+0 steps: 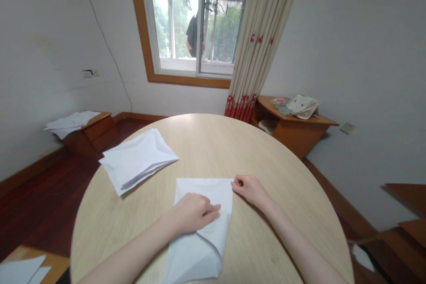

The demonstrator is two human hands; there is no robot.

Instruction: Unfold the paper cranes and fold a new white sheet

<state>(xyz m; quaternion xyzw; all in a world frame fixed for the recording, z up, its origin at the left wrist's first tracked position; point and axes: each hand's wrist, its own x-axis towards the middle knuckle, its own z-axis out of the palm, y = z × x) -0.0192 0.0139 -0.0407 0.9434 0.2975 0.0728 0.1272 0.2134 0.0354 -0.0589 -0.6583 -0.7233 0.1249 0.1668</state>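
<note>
Head view: the paper (195,259) lies on the table (206,137) in front of the person, partly folded, a loose edge curling on its near half. The right hand (249,191) pinches its far right corner. The left hand (196,214) rests on top, thumb and forefinger extended; whether it nips a layer cannot be told. Risks, as judged: a hard pull at the corner could tear it; light left-hand pressure could let layers slip and crease crookedly. The stack (136,155) sits apart, to the left.
</note>
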